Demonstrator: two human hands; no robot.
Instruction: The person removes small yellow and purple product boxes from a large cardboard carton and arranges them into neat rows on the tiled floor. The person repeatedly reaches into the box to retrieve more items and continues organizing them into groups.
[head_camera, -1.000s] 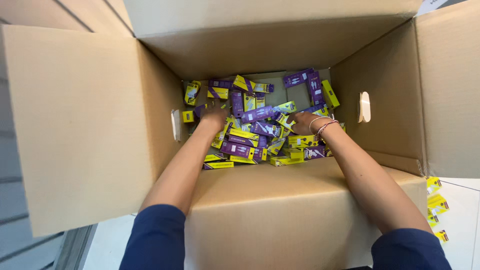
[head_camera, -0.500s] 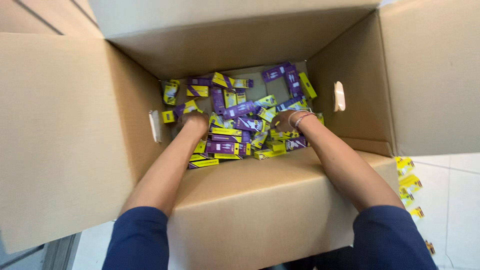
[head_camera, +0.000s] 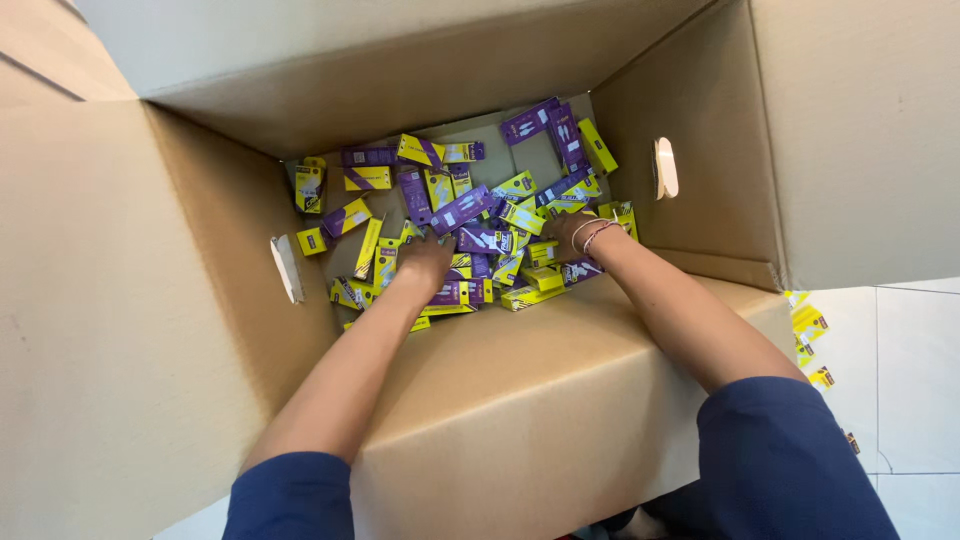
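A large open cardboard box (head_camera: 520, 400) stands on a pale tiled floor (head_camera: 915, 380), flaps spread. Its bottom holds a loose heap of small purple and yellow packets (head_camera: 480, 215). The left hand (head_camera: 425, 262) and right hand (head_camera: 572, 235) rest down in the heap; whether the fingers grip anything cannot be told. More yellow packets (head_camera: 808, 325) lie on the floor right of the box.

left hand (head_camera: 428, 258) fingers buried among packets (head_camera: 470, 215), grip unclear
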